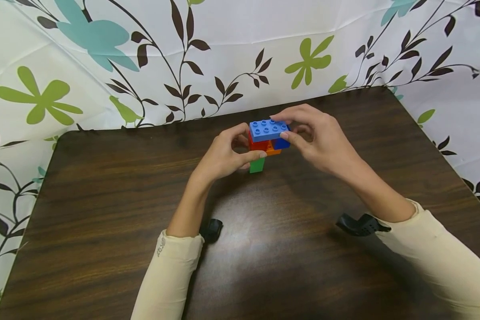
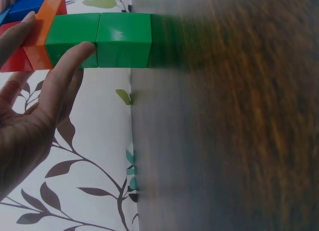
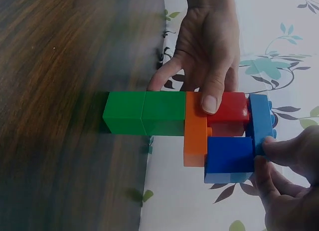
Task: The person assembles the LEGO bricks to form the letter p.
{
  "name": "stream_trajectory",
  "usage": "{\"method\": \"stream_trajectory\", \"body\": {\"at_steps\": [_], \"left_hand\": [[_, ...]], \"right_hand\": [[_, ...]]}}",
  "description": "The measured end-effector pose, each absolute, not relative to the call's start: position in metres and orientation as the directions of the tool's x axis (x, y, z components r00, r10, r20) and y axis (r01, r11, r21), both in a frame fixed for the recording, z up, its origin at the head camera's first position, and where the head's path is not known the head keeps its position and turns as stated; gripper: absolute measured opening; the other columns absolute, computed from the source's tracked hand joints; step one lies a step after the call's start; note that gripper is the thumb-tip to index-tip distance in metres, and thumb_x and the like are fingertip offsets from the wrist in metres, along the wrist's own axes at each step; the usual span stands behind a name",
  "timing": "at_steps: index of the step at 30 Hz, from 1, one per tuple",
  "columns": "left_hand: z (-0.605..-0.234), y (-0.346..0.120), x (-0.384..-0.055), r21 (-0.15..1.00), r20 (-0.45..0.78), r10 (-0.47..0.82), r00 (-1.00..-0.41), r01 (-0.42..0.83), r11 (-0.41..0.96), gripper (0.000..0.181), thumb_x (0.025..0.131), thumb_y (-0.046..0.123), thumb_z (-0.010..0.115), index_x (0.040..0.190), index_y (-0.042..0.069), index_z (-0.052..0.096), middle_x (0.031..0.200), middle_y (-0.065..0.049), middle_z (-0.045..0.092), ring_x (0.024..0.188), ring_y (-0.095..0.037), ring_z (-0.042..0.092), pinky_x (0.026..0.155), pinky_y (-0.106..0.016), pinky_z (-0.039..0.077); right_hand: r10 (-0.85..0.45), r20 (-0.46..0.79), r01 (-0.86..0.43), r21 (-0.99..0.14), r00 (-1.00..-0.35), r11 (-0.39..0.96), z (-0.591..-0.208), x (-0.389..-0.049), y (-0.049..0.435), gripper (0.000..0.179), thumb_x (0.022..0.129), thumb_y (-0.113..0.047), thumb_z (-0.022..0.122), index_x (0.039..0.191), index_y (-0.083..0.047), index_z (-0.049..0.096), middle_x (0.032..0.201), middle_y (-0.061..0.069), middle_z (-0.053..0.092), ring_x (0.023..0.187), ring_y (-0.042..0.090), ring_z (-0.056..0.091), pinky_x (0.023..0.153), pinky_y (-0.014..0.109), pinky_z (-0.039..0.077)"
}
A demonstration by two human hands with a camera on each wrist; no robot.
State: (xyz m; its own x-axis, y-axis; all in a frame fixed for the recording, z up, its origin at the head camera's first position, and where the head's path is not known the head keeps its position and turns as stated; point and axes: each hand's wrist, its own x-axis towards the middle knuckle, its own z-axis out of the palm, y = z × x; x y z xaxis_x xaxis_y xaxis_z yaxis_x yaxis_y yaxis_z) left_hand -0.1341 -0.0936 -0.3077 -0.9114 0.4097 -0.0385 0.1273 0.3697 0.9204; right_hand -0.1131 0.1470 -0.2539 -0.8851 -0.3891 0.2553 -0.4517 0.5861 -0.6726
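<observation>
A tower of toy building blocks stands upright, its lower end right at the tabletop. Two green blocks [image 3: 124, 114] form the column, with an orange plate-like block [image 3: 195, 146] across them. Above the orange one sit a red block [image 3: 228, 107] and a dark blue block [image 3: 230, 155] side by side. A lighter blue studded block [image 1: 269, 131] lies across the top of both. My left hand [image 1: 224, 153] grips the tower from the left, thumb over the orange and red blocks. From the right, my right hand [image 1: 324, 138] pinches the lighter blue block between thumb and fingers.
The dark wood-grain table [image 1: 116, 204] reflects light near its middle. Behind it and along the sides hangs a white cloth [image 1: 240, 58] printed with leaves and flowers. Black devices [image 1: 212, 231] are worn at both wrists, by the cream sleeves [image 1: 172, 266].
</observation>
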Motion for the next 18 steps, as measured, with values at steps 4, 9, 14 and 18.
{"method": "stream_trajectory", "body": {"at_steps": [4, 9, 14, 18], "left_hand": [[-0.3080, -0.0933, -0.1348, 0.919, -0.040, 0.408, -0.912, 0.127, 0.373, 0.033, 0.095, 0.022, 0.085, 0.118, 0.012, 0.064, 0.116, -0.014, 0.075, 0.104, -0.028, 0.073, 0.077, -0.048, 0.069], [-0.3077, -0.0933, -0.1356, 0.915, -0.026, 0.412, -0.911, 0.144, 0.376, 0.033, 0.095, 0.022, 0.084, 0.118, 0.011, 0.064, 0.115, -0.015, 0.075, 0.103, -0.028, 0.073, 0.077, -0.049, 0.068], [-0.3080, -0.0936, -0.1359, 0.914, -0.012, 0.417, -0.909, 0.160, 0.374, 0.032, 0.096, 0.021, 0.084, 0.117, 0.010, 0.064, 0.113, -0.015, 0.075, 0.099, -0.029, 0.074, 0.076, -0.050, 0.068], [-0.3076, -0.0941, -0.1348, 0.916, -0.020, 0.420, -0.907, 0.151, 0.371, 0.031, 0.096, 0.022, 0.084, 0.117, 0.011, 0.063, 0.112, -0.015, 0.075, 0.095, -0.029, 0.075, 0.075, -0.050, 0.068]], "right_hand": [[-0.413, 0.301, -0.506, -0.617, -0.860, 0.603, -0.2535, -0.1128, 0.1462, 0.042, 0.098, 0.005, 0.073, 0.138, -0.008, 0.072, 0.140, 0.016, 0.067, 0.114, 0.031, 0.068, 0.100, 0.051, 0.062], [-0.444, 0.357, -0.570, -0.523, -0.822, 0.634, -0.2540, -0.1124, 0.1447, 0.042, 0.097, 0.005, 0.075, 0.137, -0.006, 0.073, 0.136, 0.017, 0.068, 0.109, 0.031, 0.070, 0.091, 0.049, 0.063], [-0.470, 0.380, -0.604, -0.468, -0.797, 0.646, -0.2550, -0.1129, 0.1444, 0.046, 0.096, 0.007, 0.075, 0.139, -0.007, 0.072, 0.134, 0.020, 0.066, 0.114, 0.034, 0.068, 0.094, 0.051, 0.064], [-0.489, 0.376, -0.616, -0.441, -0.787, 0.653, -0.2546, -0.1123, 0.1447, 0.050, 0.095, 0.008, 0.075, 0.142, -0.008, 0.069, 0.135, 0.022, 0.065, 0.117, 0.037, 0.067, 0.096, 0.054, 0.064]]}}
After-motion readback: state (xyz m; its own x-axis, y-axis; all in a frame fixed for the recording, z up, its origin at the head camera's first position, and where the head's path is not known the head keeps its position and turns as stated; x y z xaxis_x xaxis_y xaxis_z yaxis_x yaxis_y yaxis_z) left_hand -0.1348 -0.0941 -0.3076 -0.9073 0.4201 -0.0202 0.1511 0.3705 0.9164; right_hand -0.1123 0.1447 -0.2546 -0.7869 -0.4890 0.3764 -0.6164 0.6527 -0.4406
